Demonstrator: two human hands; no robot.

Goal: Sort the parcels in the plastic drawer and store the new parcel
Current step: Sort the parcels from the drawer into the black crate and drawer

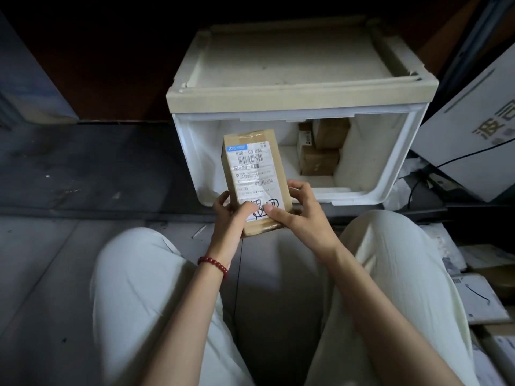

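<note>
A small brown cardboard parcel (252, 168) with a white shipping label stands upright in both my hands, in front of the pulled-out white plastic drawer (390, 174). My left hand (230, 215) grips its lower left edge, thumb on the label. My right hand (298, 210) grips the lower right edge, fingers curled behind it. Several brown parcels (320, 151) are stacked at the back right of the drawer. The drawer's left part shows bare white bottom, partly hidden by the held parcel.
The drawer cabinet's cream top (292, 71) sits above the drawer. A large white carton (473, 129) leans at the right. More parcels and bags (479, 288) lie on the floor at the right. My knees in pale trousers (133, 288) frame the grey floor.
</note>
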